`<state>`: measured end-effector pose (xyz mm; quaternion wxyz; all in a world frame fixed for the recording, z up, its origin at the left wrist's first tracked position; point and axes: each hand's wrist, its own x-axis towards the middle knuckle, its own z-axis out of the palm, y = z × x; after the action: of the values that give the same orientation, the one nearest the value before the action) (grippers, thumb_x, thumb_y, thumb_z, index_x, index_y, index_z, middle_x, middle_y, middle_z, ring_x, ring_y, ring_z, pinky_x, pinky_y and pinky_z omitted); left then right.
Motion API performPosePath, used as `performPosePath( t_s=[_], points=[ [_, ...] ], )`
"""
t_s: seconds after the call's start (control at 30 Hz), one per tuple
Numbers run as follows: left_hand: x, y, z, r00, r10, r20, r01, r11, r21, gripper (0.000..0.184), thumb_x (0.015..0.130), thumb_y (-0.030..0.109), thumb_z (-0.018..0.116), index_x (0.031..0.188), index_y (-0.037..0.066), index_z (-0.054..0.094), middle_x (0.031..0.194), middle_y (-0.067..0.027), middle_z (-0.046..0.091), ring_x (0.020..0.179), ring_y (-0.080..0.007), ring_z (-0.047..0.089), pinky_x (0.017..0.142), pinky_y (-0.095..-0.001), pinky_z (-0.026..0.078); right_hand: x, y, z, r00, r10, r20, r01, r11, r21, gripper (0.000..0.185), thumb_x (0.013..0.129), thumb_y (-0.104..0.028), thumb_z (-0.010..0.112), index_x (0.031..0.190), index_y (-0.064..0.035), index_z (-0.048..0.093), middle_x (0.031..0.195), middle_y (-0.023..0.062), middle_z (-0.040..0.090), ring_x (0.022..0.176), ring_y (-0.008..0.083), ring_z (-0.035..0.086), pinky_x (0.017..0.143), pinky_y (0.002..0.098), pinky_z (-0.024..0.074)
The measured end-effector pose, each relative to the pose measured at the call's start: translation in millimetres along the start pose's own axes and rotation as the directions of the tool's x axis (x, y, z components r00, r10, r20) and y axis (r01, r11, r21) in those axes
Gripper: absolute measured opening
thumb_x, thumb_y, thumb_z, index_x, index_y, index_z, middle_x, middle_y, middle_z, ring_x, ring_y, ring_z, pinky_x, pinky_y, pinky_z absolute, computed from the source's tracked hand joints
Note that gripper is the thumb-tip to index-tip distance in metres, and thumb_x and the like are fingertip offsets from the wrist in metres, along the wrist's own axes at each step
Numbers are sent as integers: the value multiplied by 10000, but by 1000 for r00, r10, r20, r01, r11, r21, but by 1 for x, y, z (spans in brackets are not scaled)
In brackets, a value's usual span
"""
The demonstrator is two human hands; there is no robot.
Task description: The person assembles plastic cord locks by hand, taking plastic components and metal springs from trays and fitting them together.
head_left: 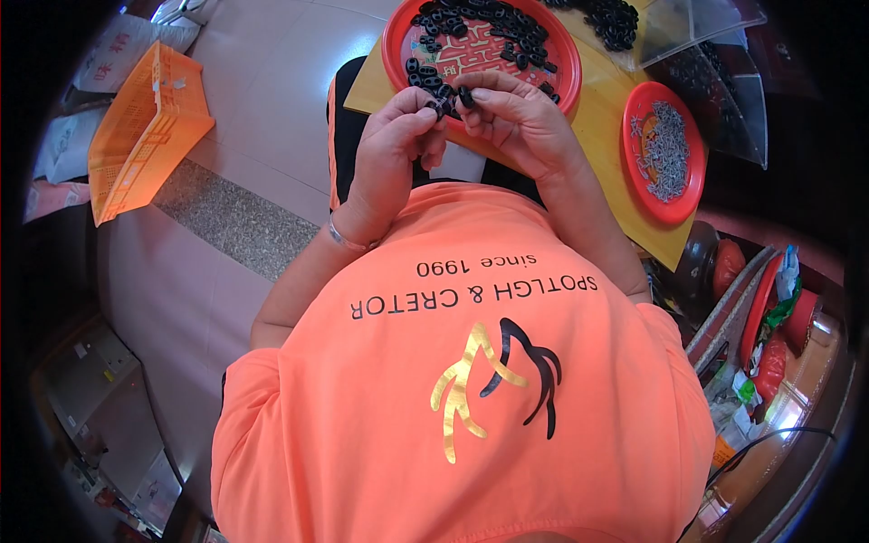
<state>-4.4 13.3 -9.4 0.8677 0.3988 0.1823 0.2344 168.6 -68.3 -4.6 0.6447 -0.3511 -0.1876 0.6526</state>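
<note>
My left hand (395, 136) pinches a small black plastic piece (434, 109) between thumb and fingertips. Close beside it, my right hand (523, 122) grips another black plastic piece (466, 97), small and rounded. Both hands meet over the near rim of a red round tray (572, 68). Loose black parts with paired holes (520, 36) lie in that tray, on its printed base. The fingers partly cover both held pieces, and I cannot tell whether the two pieces touch.
A smaller red plate (677, 214) holds many grey metal screws or pins (668, 149) on the yellow tabletop (593, 136). More black parts (611, 23) lie near a clear plastic bin (692, 32). An orange plastic basket (136, 136) stands on the floor at left, beside white sacks (122, 50).
</note>
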Motion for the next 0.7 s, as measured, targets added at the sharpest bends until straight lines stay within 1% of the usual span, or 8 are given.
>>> performPosePath(
  t_s=[0.03,0.07,0.13,0.23,0.33,0.43,0.53,0.7],
  points=[
    [0,0,1,999,4,-36,-1,997,74,155,889,191,475,857,42,500,660,-12,437,582,-103,408,533,-225,338,0,0,-1,1000,7,3,-7,1000,1,203,864,-12,589,1061,8,633,896,68,661,760,102,627,737,223,528],
    [0,-1,1,997,10,-71,1,989,148,149,889,187,477,857,45,508,653,0,428,575,-89,399,527,-219,333,0,1,0,999,-36,-39,33,997,-66,197,863,-16,595,1053,3,638,895,61,660,758,99,625,734,221,527],
    [-1,-1,3,996,-13,-88,28,984,177,145,890,183,476,842,50,508,641,17,407,566,-73,380,515,-210,318,0,2,5,986,-127,-112,102,974,-202,184,860,-23,608,1039,-6,649,895,48,660,754,92,621,728,218,526],
    [-1,-1,4,994,-33,-104,54,977,206,146,893,185,479,827,58,508,628,32,386,553,-60,357,502,-203,300,1,5,8,959,-222,-177,151,927,-344,168,851,-40,637,1015,-19,663,879,27,660,744,80,610,703,207,515],
    [-1,-1,5,994,-39,-105,62,973,223,146,896,182,479,819,60,506,625,36,378,548,-58,348,496,-202,291,-1,4,5,959,-236,-159,152,898,-412,171,843,-54,658,1010,-19,666,861,15,660,746,69,598,683,199,497],
    [-1,-1,6,993,-46,-104,69,971,229,145,896,177,480,816,60,505,624,37,376,545,-58,345,493,-202,287,-3,4,5,957,-268,-109,185,857,-482,165,842,-68,666,999,-19,671,849,12,661,745,62,587,679,195,484],
    [-1,-2,5,994,-45,-103,68,970,232,145,896,176,481,813,59,504,622,38,375,541,-57,341,492,-202,285,-4,3,9,950,-291,-110,187,818,-544,156,844,-72,665,991,-20,675,852,8,659,749,57,583,684,196,480],
    [-2,-3,5,993,-54,-108,79,965,249,148,895,179,485,810,60,505,615,42,372,540,-56,337,491,-200,270,-7,2,10,951,-292,-105,184,802,-568,147,845,-72,663,979,-16,682,854,5,661,764,54,586,694,193,480]
  ],
)
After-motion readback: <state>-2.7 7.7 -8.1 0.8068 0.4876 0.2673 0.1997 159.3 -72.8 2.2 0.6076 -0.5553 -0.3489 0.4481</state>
